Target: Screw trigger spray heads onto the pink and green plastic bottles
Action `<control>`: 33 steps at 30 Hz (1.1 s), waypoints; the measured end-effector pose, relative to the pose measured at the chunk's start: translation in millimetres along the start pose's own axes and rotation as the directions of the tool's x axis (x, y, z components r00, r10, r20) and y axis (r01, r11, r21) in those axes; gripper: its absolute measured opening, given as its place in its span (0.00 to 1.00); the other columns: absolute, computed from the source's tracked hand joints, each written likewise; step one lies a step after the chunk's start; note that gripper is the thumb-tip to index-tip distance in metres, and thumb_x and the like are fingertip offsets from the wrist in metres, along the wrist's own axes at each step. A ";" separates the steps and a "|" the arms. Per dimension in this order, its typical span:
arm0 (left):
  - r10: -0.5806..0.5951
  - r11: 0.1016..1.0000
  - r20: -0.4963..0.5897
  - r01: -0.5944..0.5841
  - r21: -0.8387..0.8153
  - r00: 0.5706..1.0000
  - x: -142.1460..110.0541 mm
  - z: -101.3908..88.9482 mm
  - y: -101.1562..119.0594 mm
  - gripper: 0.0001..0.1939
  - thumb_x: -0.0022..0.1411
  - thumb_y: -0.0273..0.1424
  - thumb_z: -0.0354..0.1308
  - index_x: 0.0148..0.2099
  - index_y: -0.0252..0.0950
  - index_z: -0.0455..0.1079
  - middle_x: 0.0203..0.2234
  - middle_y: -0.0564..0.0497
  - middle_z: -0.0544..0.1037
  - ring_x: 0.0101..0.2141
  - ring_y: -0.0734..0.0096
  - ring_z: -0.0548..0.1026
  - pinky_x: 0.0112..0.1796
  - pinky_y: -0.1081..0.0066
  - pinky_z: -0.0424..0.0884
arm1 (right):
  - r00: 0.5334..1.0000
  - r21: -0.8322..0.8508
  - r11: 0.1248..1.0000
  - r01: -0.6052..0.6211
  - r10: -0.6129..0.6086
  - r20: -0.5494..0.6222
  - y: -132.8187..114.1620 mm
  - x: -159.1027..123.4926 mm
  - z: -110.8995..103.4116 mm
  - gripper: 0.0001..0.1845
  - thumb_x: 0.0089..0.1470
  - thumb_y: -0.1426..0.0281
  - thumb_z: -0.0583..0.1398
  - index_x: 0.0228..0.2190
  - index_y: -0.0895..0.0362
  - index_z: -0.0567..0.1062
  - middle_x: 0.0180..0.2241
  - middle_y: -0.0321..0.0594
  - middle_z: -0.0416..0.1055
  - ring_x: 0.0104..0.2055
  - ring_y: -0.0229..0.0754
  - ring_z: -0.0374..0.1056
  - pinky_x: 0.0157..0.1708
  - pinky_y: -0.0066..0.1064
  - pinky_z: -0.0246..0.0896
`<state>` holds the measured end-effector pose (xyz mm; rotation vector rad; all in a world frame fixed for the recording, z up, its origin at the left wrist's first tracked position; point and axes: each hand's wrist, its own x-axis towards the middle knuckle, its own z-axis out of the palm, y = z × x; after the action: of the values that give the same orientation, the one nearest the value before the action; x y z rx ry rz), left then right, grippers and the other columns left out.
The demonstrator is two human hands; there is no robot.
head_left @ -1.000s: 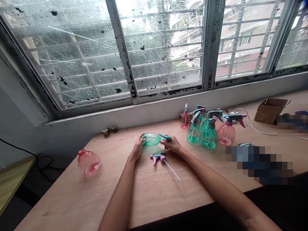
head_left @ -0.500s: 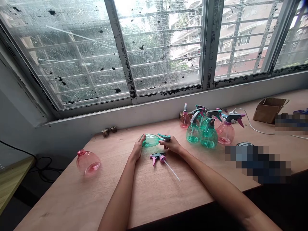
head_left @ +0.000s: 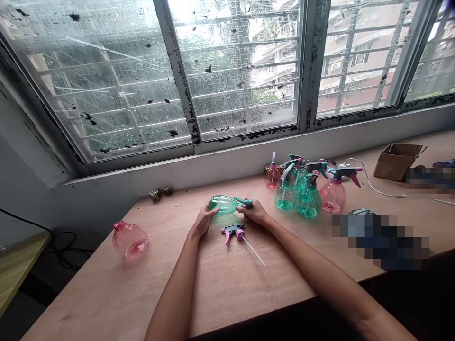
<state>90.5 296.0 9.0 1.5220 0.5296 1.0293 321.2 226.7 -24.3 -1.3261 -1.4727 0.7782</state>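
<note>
A clear green spray bottle (head_left: 224,204) lies sideways between my hands, just above the table. My left hand (head_left: 204,219) is closed around its base end, the thumb along the near side. My right hand (head_left: 256,212) grips the grey and teal spray head (head_left: 244,203) at the bottle's neck. How far the head is screwed on cannot be made out. Below them a loose grey and pink spray head (head_left: 234,232) rests on the table, its white tube pointing toward me. Off to the left lies a pink bottle (head_left: 130,240) with an open neck and no head.
Several green bottles (head_left: 307,202) and pink spray bottles (head_left: 333,195) with heads stand grouped to the right. Behind them runs a white cable (head_left: 373,189) near a cardboard box (head_left: 398,162). Two small dark cups (head_left: 155,195) sit by the wall. The wooden table (head_left: 227,298) ends in front of me.
My left hand has shifted its hold on the green bottle, with its thumb now further along the near side. The right hand stays at the spray head, its fingers slightly moved.
</note>
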 end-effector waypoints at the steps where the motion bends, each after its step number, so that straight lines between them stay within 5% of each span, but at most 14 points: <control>1: 0.005 1.000 0.006 -0.005 0.001 1.000 -0.2 0.8 0.1 0.17 0.68 0.33 0.60 0.57 0.36 0.69 0.54 0.44 0.75 0.49 0.57 0.77 0.49 0.52 0.75 | 1.000 -0.002 1.000 0.004 -0.004 0.001 -0.9 -0.4 -0.2 0.13 0.64 0.65 0.61 0.48 0.59 0.73 0.45 0.41 0.75 0.39 0.44 0.75 0.38 0.39 0.75; 12: -0.017 0.998 -0.141 0.026 0.062 0.990 7.7 0.3 -9.7 0.15 0.69 0.36 0.58 0.54 0.34 0.70 0.49 0.46 0.77 0.44 0.61 0.78 0.44 0.56 0.77 | 0.998 -0.040 0.998 0.055 -0.054 0.030 -12.0 -2.6 2.8 0.12 0.64 0.66 0.61 0.47 0.59 0.74 0.41 0.40 0.76 0.35 0.40 0.75 0.33 0.35 0.75; 26: 0.039 0.995 -0.096 -0.029 0.097 0.995 6.4 -2.7 -5.1 0.19 0.68 0.34 0.60 0.59 0.37 0.67 0.59 0.43 0.71 0.55 0.53 0.73 0.54 0.47 0.70 | 1.000 -0.044 0.999 0.031 -0.031 -0.005 -9.1 -1.3 -1.5 0.13 0.64 0.66 0.61 0.47 0.59 0.74 0.43 0.41 0.75 0.37 0.42 0.75 0.35 0.36 0.75; 33: 0.013 0.992 -0.149 0.006 0.129 0.989 7.6 -1.8 -8.1 0.17 0.68 0.35 0.59 0.56 0.36 0.69 0.54 0.44 0.75 0.49 0.57 0.76 0.49 0.52 0.75 | 1.000 -0.050 0.999 0.023 -0.023 -0.002 -7.3 -1.3 -0.7 0.13 0.64 0.65 0.61 0.48 0.59 0.73 0.44 0.41 0.75 0.38 0.43 0.75 0.37 0.38 0.75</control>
<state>94.7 305.0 3.6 1.5665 0.7108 1.1365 319.2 223.8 -17.8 -1.3445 -1.5113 0.7290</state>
